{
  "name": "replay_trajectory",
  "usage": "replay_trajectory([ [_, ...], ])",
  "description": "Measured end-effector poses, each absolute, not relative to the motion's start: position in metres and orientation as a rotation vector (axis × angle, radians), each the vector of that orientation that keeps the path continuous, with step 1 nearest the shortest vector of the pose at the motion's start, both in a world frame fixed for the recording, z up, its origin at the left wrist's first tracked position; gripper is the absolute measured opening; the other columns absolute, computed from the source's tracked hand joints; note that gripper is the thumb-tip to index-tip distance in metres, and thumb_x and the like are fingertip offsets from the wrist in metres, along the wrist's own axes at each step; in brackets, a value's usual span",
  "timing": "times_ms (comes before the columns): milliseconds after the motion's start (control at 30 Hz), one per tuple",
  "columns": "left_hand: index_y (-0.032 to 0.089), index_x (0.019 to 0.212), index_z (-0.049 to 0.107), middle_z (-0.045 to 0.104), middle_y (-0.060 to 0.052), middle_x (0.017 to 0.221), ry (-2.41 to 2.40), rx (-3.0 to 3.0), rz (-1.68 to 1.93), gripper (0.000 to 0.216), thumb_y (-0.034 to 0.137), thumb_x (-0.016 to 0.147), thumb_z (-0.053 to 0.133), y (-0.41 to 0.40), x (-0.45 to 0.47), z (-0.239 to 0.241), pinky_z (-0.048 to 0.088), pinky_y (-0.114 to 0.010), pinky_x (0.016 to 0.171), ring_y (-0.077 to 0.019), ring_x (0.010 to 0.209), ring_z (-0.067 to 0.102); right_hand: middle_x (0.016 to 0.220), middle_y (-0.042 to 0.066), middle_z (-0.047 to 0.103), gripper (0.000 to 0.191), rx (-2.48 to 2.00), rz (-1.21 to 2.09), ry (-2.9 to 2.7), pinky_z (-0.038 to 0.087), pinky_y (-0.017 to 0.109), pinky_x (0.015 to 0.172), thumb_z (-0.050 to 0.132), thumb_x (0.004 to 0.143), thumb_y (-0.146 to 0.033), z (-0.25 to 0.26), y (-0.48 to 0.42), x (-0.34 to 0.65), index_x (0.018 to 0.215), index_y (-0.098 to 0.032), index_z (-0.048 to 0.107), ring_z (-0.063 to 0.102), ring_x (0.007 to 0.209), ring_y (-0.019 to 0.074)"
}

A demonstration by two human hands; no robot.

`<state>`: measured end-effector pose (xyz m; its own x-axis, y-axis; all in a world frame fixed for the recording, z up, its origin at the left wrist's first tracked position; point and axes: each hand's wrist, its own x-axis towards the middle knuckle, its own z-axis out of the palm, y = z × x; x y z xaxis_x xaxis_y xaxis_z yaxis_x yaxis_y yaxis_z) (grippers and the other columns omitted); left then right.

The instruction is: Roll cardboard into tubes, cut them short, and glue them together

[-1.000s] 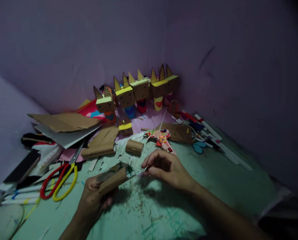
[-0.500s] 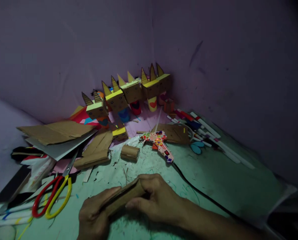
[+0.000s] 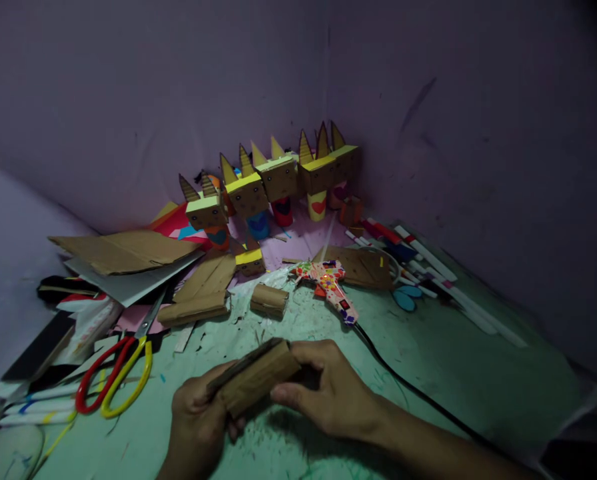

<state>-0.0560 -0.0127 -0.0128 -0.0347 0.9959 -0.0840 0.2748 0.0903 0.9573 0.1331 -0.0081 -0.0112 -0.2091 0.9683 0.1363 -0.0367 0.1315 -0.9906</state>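
Both my hands hold a folded brown cardboard piece [image 3: 257, 380] low over the green mat [image 3: 428, 360]. My left hand [image 3: 201, 417] grips its near end from below, fingers wrapped round it. My right hand [image 3: 328, 393] is closed on its far end, thumb under and fingers over the top. Beyond them lie a small cardboard roll [image 3: 269, 300] and a patterned glue gun [image 3: 331, 283] with a black cord [image 3: 408, 390].
A row of cardboard horned figures [image 3: 273, 183] stands in the wall corner. Red and yellow scissors [image 3: 115, 373] and cardboard sheets [image 3: 123, 250] lie at left. Pens and sticks [image 3: 428, 267] line the right wall. Scraps litter the mat.
A second ago my right hand pinched something small beside the cardboard held in my left. It has since closed on the cardboard's far end, and both hands hold the piece nearer to me.
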Motion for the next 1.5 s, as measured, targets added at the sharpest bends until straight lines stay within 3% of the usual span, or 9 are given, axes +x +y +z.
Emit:
replay_trajectory([
  [133, 0.016, 0.068, 0.070, 0.054, 0.003, 0.036, 1.465, 1.236, 0.946, 0.015, 0.020, 0.060, 0.058, -0.005, -0.065, -0.012, 0.037, -0.019, 0.027, -0.0112, 0.027, 0.046, 0.086, 0.007, 0.068, 0.025, -0.956, 1.143, -1.024, 0.049, 0.026, 0.059, 0.065, 0.075, -0.042, -0.010, -0.006, 0.142, 0.072, -0.017, 0.064, 0.064, 0.067, 0.0151],
  [333, 0.017, 0.056, 0.066, 0.055, 0.002, 0.037, 1.415, 1.338, 0.870, 0.010, 0.014, 0.058, 0.057, -0.002, -0.074, -0.016, 0.040, -0.021, 0.028, -0.0127, 0.029, 0.048, 0.070, 0.005, 0.064, 0.042, -0.977, 1.461, -0.903, 0.047, 0.025, 0.052, 0.061, 0.075, -0.055, -0.005, -0.004, 0.146, 0.079, -0.014, 0.062, 0.065, 0.062, 0.0163],
  [467, 0.021, 0.078, 0.073, 0.060, 0.005, 0.041, 1.458, 1.563, 0.927, 0.024, 0.013, 0.064, 0.054, -0.004, -0.075, -0.016, 0.042, -0.019, 0.029, -0.0137, 0.030, 0.052, 0.082, 0.008, 0.066, 0.036, -0.985, 1.350, -1.035, 0.047, 0.027, 0.057, 0.064, 0.072, -0.050, -0.007, -0.006, 0.146, 0.081, -0.016, 0.062, 0.064, 0.070, 0.0174],
  [667, 0.027, 0.088, 0.075, 0.076, 0.002, 0.079, 1.234, 2.077, 1.065, 0.038, 0.009, 0.065, 0.052, -0.007, -0.063, -0.009, 0.056, -0.022, 0.059, -0.0182, 0.064, 0.071, 0.081, 0.007, 0.067, 0.022, -1.208, 1.192, -1.346, 0.045, 0.030, 0.063, 0.071, 0.065, -0.036, -0.017, -0.007, 0.139, 0.057, -0.017, 0.063, 0.060, 0.071, 0.0179],
  [767, 0.022, 0.089, 0.074, 0.071, 0.002, 0.060, 1.221, 1.898, 0.951, 0.035, 0.012, 0.068, 0.049, -0.010, -0.056, -0.009, 0.051, -0.019, 0.046, -0.0140, 0.046, 0.064, 0.064, 0.003, 0.060, 0.020, -1.331, 1.313, -1.319, 0.041, 0.026, 0.053, 0.065, 0.071, -0.032, -0.025, -0.009, 0.136, 0.059, -0.016, 0.064, 0.052, 0.058, 0.0135],
  [867, 0.017, 0.068, 0.071, 0.055, 0.004, 0.040, 1.240, 1.544, 0.700, 0.023, 0.018, 0.068, 0.048, -0.010, -0.053, -0.006, 0.038, -0.016, 0.033, -0.0090, 0.030, 0.048, 0.058, 0.000, 0.053, 0.022, -1.352, 1.392, -1.285, 0.036, 0.024, 0.049, 0.063, 0.072, -0.033, -0.028, -0.012, 0.137, 0.060, -0.015, 0.062, 0.047, 0.054, 0.0118],
  [1067, 0.015, 0.066, 0.067, 0.059, 0.001, 0.046, 1.150, 1.043, 0.494, 0.017, 0.019, 0.058, 0.052, -0.002, -0.061, -0.006, 0.040, -0.018, 0.038, -0.0119, 0.039, 0.054, 0.062, 0.002, 0.055, 0.025, -1.335, 1.445, -1.271, 0.039, 0.024, 0.051, 0.065, 0.070, -0.035, -0.024, -0.013, 0.141, 0.055, -0.015, 0.061, 0.050, 0.058, 0.0136],
  [1233, 0.015, 0.065, 0.062, 0.056, 0.000, 0.040, 1.067, 0.861, 0.665, 0.035, 0.048, 0.074, 0.054, -0.002, -0.064, -0.017, 0.034, -0.018, 0.034, -0.0108, 0.032, 0.050, 0.076, 0.006, 0.064, 0.022, -1.346, 1.399, -1.340, 0.046, 0.026, 0.059, 0.067, 0.073, -0.033, -0.025, -0.015, 0.145, 0.058, -0.016, 0.066, 0.059, 0.070, 0.0180],
  [1500, 0.013, 0.071, 0.061, 0.056, 0.000, 0.044, 1.067, 0.943, 0.587, 0.047, 0.057, 0.077, 0.048, -0.002, -0.063, -0.017, 0.034, -0.019, 0.034, -0.0113, 0.034, 0.049, 0.074, 0.005, 0.065, 0.025, -1.323, 1.441, -1.309, 0.046, 0.025, 0.058, 0.067, 0.075, -0.036, -0.019, -0.016, 0.144, 0.058, -0.017, 0.068, 0.061, 0.067, 0.0174],
])
